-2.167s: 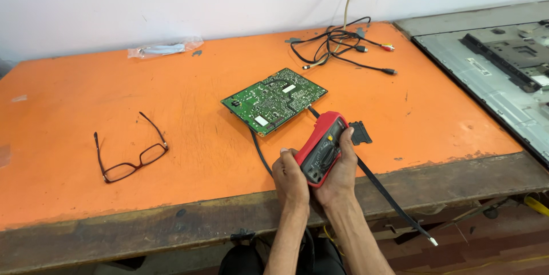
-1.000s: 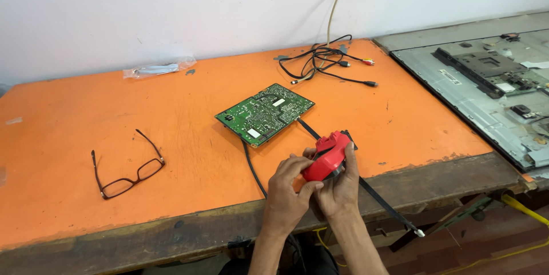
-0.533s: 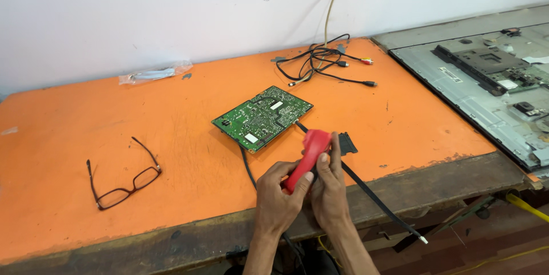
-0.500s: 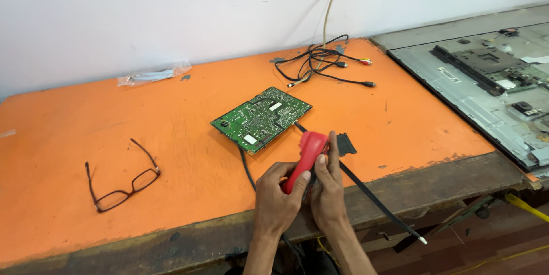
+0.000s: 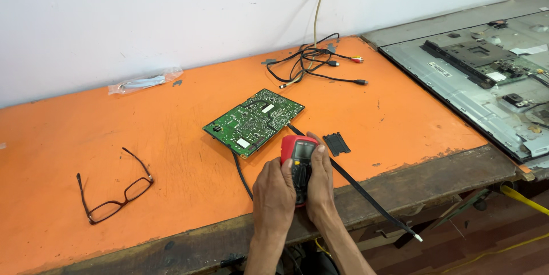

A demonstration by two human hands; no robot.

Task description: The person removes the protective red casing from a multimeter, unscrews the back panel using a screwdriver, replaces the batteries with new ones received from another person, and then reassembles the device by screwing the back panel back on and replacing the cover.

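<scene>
A red handheld meter (image 5: 298, 160) with a dark face lies face up near the front edge of the orange table (image 5: 171, 132). My left hand (image 5: 273, 198) grips its left side with the thumb over the face. Cupping the right side is my right hand (image 5: 319, 186). Just beyond the meter sits a green circuit board (image 5: 254, 120), angled on the table. A black cable (image 5: 242, 175) runs from the board toward me, left of my left hand.
Dark-framed glasses (image 5: 114, 192) lie at the left. A small black cover (image 5: 336, 143) and a long flat black strap (image 5: 372, 198) lie right of my hands. Tangled cables (image 5: 311, 66) sit at the back. An opened flat panel (image 5: 486, 75) fills the right. A clear bag (image 5: 146, 80) lies by the wall.
The meter was tilted on edge half a second ago; it now lies flat with its face up between both hands. The camera has shifted slightly.
</scene>
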